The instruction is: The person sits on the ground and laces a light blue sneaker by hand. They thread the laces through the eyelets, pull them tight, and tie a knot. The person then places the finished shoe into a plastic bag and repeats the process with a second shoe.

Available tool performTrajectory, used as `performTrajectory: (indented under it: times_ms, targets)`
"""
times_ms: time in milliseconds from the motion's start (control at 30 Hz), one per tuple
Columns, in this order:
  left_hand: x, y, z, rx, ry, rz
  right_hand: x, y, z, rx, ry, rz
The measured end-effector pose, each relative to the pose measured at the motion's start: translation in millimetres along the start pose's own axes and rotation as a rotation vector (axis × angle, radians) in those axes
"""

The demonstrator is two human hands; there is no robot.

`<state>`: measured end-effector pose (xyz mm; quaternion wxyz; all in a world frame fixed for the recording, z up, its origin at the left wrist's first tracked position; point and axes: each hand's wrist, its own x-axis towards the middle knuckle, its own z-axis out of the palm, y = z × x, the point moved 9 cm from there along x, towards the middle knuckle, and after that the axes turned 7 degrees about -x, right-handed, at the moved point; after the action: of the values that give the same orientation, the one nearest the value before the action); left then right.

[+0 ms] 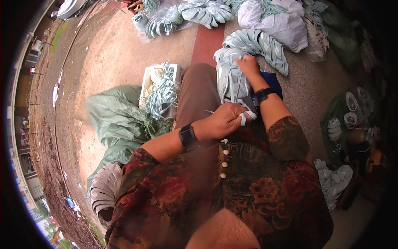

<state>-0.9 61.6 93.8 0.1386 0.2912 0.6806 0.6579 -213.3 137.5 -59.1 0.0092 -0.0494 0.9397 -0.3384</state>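
A pale grey-blue shoe upper (pixel 228 70) lies over my lap, partly laced down its middle, toe end away from me. My left hand (pixel 226 119) is closed near its close end, with a pale flat shoelace (pixel 248 116) looped over the fingers. Further out, my right hand (pixel 250 68) holds the upper's right side near the toe, its fingers curled over the edge. My wrist hides part of that side. A dark blue piece (pixel 271 83) shows beneath the right forearm.
Left of my knee stands a white box (pixel 146 85) of pale laces beside a green sack (pixel 112 110). Stacked uppers (pixel 265 47) curve beyond my right hand, before a white plastic bag (pixel 277 27). More uppers (pixel 336 178) lie at right, and grey ones (pixel 105 186) at lower left.
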Motion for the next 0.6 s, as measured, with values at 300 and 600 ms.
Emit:
performTrajectory:
  times_ms: [300,600]
  targets:
    - [6.9,35.5,-6.9,0.228,0.054,0.218,-57.6,-22.6,-42.0,0.567,-0.119,-0.116]
    - [3.4,24.8,-6.3,0.117,0.015,0.16,-84.0,-103.4,-34.7,0.155,-0.13,-0.693]
